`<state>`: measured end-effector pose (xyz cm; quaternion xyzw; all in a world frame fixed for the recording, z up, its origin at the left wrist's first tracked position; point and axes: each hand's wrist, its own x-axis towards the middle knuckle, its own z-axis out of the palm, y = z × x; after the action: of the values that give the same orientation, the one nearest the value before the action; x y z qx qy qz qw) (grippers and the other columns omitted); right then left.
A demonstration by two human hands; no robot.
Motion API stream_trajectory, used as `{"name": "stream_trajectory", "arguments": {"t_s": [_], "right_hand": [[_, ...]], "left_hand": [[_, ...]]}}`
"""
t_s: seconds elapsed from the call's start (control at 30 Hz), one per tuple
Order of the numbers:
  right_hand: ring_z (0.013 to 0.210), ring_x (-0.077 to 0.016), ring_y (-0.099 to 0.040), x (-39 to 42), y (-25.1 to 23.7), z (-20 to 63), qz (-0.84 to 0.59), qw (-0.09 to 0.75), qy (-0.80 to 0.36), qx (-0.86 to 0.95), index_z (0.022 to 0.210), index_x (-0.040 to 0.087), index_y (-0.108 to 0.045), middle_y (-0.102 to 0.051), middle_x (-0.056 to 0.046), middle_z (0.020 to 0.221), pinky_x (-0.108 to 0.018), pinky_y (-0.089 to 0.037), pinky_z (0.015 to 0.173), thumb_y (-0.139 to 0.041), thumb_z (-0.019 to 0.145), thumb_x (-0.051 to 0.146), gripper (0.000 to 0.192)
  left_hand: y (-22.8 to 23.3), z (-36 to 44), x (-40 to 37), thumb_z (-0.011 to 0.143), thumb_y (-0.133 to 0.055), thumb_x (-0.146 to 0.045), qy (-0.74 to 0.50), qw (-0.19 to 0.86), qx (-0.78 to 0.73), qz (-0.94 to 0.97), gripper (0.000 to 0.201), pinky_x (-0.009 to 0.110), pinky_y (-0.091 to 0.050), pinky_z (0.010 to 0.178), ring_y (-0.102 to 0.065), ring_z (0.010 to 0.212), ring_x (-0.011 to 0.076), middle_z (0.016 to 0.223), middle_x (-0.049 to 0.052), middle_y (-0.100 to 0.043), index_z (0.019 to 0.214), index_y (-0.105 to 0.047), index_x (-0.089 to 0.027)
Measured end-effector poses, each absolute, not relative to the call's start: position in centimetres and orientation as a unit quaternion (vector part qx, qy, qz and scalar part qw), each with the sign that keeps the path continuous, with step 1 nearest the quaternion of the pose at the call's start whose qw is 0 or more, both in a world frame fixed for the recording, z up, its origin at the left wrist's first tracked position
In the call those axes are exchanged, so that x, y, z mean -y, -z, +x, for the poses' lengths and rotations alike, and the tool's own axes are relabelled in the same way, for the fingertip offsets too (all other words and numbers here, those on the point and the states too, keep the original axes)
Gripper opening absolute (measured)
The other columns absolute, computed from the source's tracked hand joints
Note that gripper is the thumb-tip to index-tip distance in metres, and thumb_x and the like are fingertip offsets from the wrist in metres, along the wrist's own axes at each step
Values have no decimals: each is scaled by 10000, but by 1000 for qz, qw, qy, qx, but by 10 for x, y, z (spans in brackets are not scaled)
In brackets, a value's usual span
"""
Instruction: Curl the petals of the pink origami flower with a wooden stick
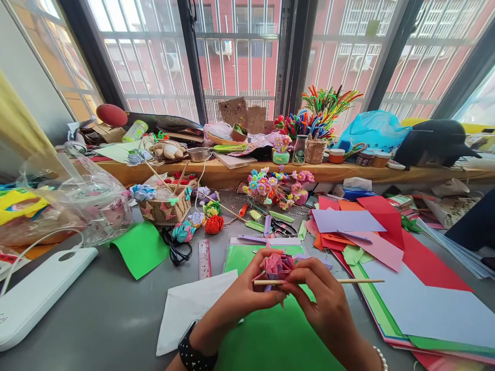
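Both hands are working over the green sheet (270,335): the left hand (247,293) is cupping a folded pink flower (276,265), already shaped, while the right hand (320,299) is pinching a stick (359,281) against its base, seemingly not yet fixed.

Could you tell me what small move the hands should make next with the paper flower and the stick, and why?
Probably slide the wooden stick a little further into the pink paper flower. The left hand cups the flower from below, the right hand pinches the stick right beside it, and most of the stick juts out to the right, so it looks barely seated.
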<state>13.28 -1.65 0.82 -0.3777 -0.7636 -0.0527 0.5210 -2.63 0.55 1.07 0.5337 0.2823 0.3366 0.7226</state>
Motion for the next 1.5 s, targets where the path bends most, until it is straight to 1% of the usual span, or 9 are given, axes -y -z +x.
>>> {"name": "stream_trajectory", "arguments": {"t_s": [0.27, 0.37, 0.5, 0.73, 0.93, 1.1, 1.23, 1.4, 1.5], "right_hand": [[623, -141, -566, 20, -5, 139, -335, 492, 184, 783, 783, 160, -571, -596, -40, 694, -257, -477, 571, -500, 851, 191, 103], [650, -143, -580, 19, -7, 147, -360, 506, 161, 767, 783, 156, -571, -578, -57, 730, -251, -481, 573, -493, 858, 254, 146], [648, -146, -581, 15, -11, 159, -390, 526, 143, 742, 788, 175, -592, -565, -40, 729, -260, -489, 568, -572, 806, 238, 69], [790, -190, -607, 10, -14, 169, -397, 487, 86, 774, 1014, 173, -603, -564, -87, 875, -301, -526, 620, -535, 821, 213, 209], [716, -159, -620, 11, -23, 167, -358, 496, 14, 791, 964, 206, -620, -611, -54, 788, -261, -531, 573, -492, 838, 170, 183], [645, -151, -622, 14, -28, 163, -344, 506, -34, 791, 899, 203, -628, -634, -42, 737, -243, -519, 525, -526, 828, 214, 124], [711, -162, -619, 15, -25, 164, -360, 485, -75, 793, 902, 197, -611, -636, -47, 792, -263, -523, 577, -544, 816, 208, 109], [725, -162, -611, 16, -26, 165, -367, 494, -49, 787, 877, 182, -606, -620, -47, 773, -256, -518, 582, -559, 800, 180, 91], [706, -158, -608, 15, -26, 164, -370, 512, 1, 775, 882, 179, -605, -614, -49, 758, -254, -519, 570, -551, 801, 157, 100]], "left_hand": [[-17, -29, -2, 657, -685, -117, -340, 721, -268, 540, 543, 230, -434, 698, -571, 776, 119, 936, -8, -585, 1112, -429, -269], [-21, -29, -1, 641, -701, -105, -378, 717, -272, 519, 536, 231, -446, 710, -591, 809, 132, 988, 3, -596, 1096, -468, -267], [-21, -29, -1, 630, -718, -110, -402, 710, -278, 507, 494, 256, -460, 738, -623, 829, 162, 994, 7, -623, 1055, -521, -266], [-17, -32, -4, 611, -737, -140, -384, 741, -254, 489, 613, 339, -467, 792, -655, 791, 197, 889, -3, -655, 1153, -495, -290], [-18, -34, -6, 582, -761, -261, -389, 741, -253, 485, 511, 290, -457, 687, -655, 734, 207, 833, 30, -674, 1051, -563, -214], [-9, -33, -12, 591, -739, -332, -393, 757, -219, 474, 466, 276, -436, 610, -641, 629, 204, 695, 46, -676, 989, -575, -155], [-4, -32, -16, 595, -735, -336, -387, 768, -211, 464, 464, 274, -440, 601, -634, 610, 190, 769, 56, -679, 988, -568, -152], [-4, -32, -19, 630, -698, -432, -399, 773, -223, 440, 523, 248, -447, 576, -637, 604, 167, 758, 51, -679, 1047, -536, -160], [-5, -32, -19, 602, -734, -391, -421, 775, -231, 411, 551, 245, -455, 629, -653, 684, 170, 795, 48, -681, 1063, -521, -178]]}}
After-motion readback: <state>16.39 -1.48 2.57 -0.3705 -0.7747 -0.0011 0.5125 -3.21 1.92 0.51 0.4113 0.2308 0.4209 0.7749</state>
